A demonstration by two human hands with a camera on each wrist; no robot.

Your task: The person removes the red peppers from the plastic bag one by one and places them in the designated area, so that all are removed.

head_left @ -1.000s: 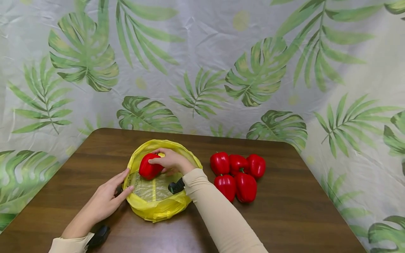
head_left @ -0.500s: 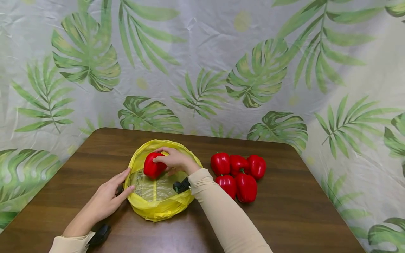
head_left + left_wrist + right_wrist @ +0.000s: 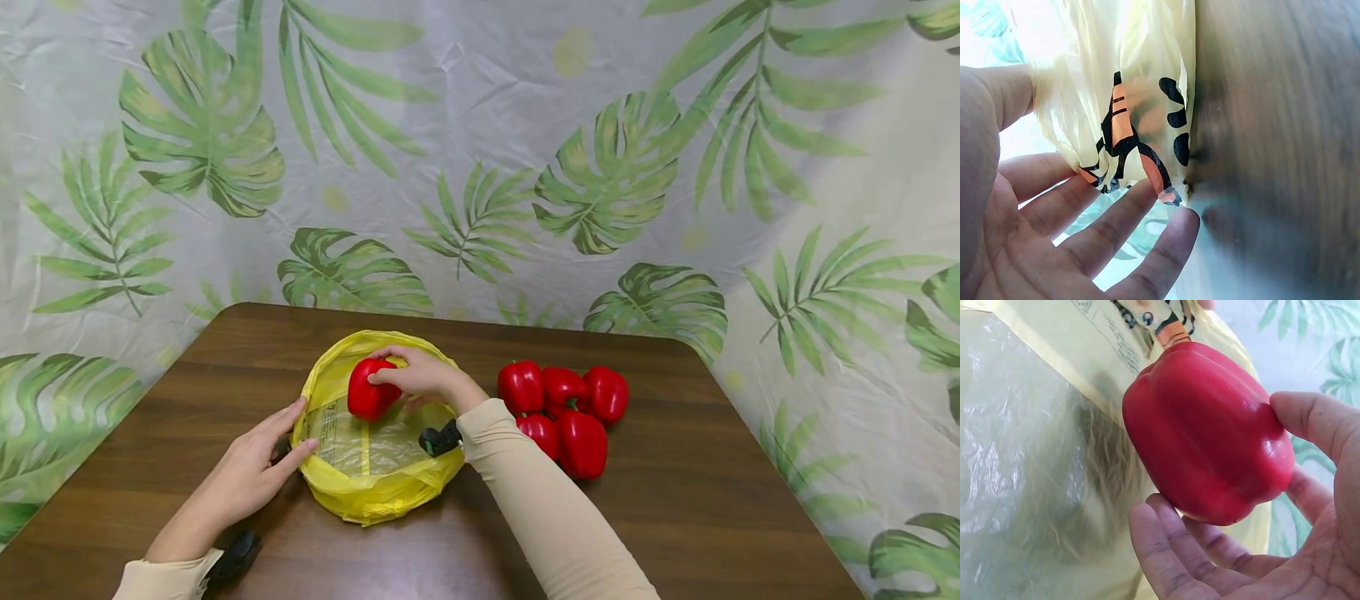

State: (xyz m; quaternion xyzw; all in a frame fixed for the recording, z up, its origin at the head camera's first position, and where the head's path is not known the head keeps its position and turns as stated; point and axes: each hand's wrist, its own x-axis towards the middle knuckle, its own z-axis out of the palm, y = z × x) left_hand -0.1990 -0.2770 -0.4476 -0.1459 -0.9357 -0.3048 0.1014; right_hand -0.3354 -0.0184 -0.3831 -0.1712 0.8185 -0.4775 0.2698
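Note:
My right hand [image 3: 423, 377] holds a red bell pepper [image 3: 367, 390] inside the rolled-down yellow plastic bag [image 3: 375, 500], over its left-middle part. In the right wrist view, thumb and fingers grip the bell pepper [image 3: 1204, 431] at one end, and the translucent bag bottom shows behind it. My left hand [image 3: 247, 475] rests against the bag's left side. Its fingers [image 3: 1116, 231] look relaxed and spread along the printed bag wall [image 3: 1110, 37] in the left wrist view. No other pepper shows in the bag; part of its inside is hidden by my right hand.
Several red bell peppers [image 3: 566, 408] stand in a cluster right of the bag, one partly behind my right sleeve [image 3: 547, 492]. The brown wooden table [image 3: 697, 483] ends at a leaf-patterned curtain [image 3: 465, 125]. Black wrist cameras sit on both wrists.
My right hand has shifted to the right inside the bag with the bell pepper, away from the left wall. My left hand stays on the bag's side.

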